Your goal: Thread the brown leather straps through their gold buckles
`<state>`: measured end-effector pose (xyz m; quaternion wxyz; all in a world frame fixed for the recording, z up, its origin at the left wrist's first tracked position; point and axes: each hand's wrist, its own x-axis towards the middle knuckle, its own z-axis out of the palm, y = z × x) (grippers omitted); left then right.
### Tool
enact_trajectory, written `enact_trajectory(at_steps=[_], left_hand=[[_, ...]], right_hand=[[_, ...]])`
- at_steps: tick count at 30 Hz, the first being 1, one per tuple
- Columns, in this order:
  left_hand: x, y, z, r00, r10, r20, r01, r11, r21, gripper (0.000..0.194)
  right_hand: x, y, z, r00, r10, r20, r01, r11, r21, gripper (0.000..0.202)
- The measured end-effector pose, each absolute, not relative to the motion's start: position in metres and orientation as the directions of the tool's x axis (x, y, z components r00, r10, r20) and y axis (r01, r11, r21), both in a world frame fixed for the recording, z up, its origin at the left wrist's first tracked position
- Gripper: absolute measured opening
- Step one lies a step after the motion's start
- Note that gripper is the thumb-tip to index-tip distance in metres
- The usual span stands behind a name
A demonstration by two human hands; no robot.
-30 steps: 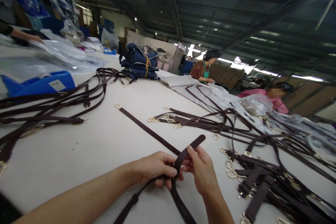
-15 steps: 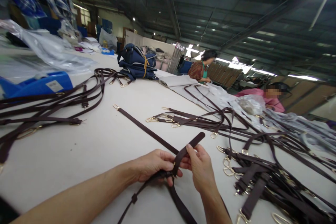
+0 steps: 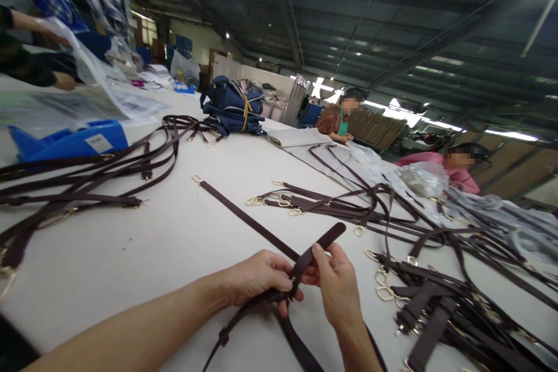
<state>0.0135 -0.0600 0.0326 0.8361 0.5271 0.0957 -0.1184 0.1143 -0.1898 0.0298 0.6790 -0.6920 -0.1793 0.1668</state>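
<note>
- Left grip [image 3: 264,278]: bare hand, thumb and fingers closed on the strap beside a small gold-toned fitting [image 3: 293,281].
- Right grip [image 3: 337,280]: bare hand, thumb and fingers pinching the same strap just below its rounded end.
- Dark brown strap [image 3: 305,261]: one, held up between both hands over the near part of the counter; rounded end tilted up and to the right; a narrower length with a keeper loop [image 3: 224,336] trails toward the lower left.
- Ringed strap length [image 3: 248,216]: lying beyond the hands, gold-toned ring [image 3: 197,178] at its far end; whether it joins the held piece is hidden by the fingers.
- Counter [image 3: 170,256]: pale, broad surface under all of these.
- Right-hand pile [image 3: 440,317]: dark straps, overlapping, gold-toned rings facing the hands.
- Middle group [image 3: 335,207]: similar straps with rings, farther out.
- Left-hand bundle [image 3: 161,177]: long looped straps, beside a blue holder [image 3: 72,142] with a white label.
- Navy bundle [image 3: 231,107]: folded fabric, tied with a yellow band [image 3: 245,110].
- Clear plastic [image 3: 98,81]: far left, a co-worker's hand [image 3: 64,81] near it.
- Co-workers across: one in a green apron [image 3: 343,125], one in pink [image 3: 464,179].
</note>
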Motion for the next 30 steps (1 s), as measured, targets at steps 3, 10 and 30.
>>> enact_trajectory(at_steps=[3, 10, 30], left_hand=[[0.0141, -0.0604, 0.0323, 0.953, -0.081, -0.292, 0.298, 0.421, 0.857, 0.029], [0.0149, -0.0588, 0.0308, 0.967, -0.034, -0.251, 0.247, 0.361, 0.899, 0.026], [0.0175, -0.0578, 0.0293, 0.944, 0.057, -0.325, 0.301, 0.253, 0.919, 0.017]], right_hand=[[0.113, -0.19, 0.0307, 0.885, 0.465, 0.026, 0.036, -0.014, -0.999, 0.047], [0.1145, -0.1906, 0.0299, 0.893, 0.45, 0.021, 0.002, 0.043, -0.999, 0.046], [0.1073, -0.1848, 0.0279, 0.898, 0.438, 0.045, 0.042, 0.019, -0.999, 0.046]])
